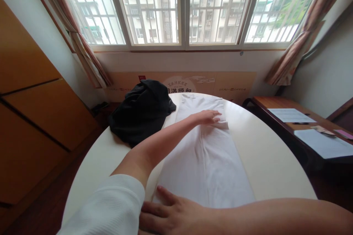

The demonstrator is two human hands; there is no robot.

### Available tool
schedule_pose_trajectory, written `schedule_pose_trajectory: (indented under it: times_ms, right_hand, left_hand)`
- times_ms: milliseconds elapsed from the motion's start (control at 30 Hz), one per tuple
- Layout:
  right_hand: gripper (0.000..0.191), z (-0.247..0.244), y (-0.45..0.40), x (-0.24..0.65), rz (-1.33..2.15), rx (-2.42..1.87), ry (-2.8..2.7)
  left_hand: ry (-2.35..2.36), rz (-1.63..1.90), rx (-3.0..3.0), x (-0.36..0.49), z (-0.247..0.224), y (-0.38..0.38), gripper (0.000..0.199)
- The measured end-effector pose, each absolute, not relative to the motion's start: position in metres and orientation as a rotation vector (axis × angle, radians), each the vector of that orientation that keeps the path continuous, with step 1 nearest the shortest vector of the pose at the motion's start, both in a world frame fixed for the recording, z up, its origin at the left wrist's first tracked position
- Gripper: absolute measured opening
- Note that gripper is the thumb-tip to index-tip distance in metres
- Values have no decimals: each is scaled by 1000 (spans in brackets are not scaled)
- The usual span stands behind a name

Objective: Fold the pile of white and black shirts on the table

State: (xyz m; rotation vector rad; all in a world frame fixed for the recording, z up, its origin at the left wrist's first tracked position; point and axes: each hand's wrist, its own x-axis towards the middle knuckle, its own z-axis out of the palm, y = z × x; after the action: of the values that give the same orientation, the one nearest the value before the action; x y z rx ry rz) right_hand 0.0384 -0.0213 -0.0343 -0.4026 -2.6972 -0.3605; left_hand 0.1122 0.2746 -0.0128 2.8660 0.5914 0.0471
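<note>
A long white garment, folded into a flat strip, lies lengthwise on a round white table. My left hand rests flat on its far part, with the white-sleeved arm stretched across the table. My right hand lies at the near end, fingers spread, touching the garment's near edge and holding nothing. To the left of the strip sits a crumpled black garment, touching neither hand. The garment's near end is partly hidden by my right hand.
A wooden desk to the right holds papers and a pen. Orange wooden cabinet doors stand to the left. A printed board and a curtained window lie behind the table.
</note>
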Motion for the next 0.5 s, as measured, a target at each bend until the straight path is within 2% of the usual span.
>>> schedule_pose_trajectory:
  times_ms: [67, 333, 500]
  right_hand:
    - [45, -40, -22, 37, -330, -379, -2694]
    - [39, -59, -28, 33, -232, -381, -2722]
    - [46, -45, -35, 43, -344, -321, -2734]
  left_hand:
    - [623, -42, 2864, 127, -20, 268, 61]
    - [872, 25, 2806, 132, -21, 282, 68]
    - [855, 322, 2718, 109, -17, 274, 67]
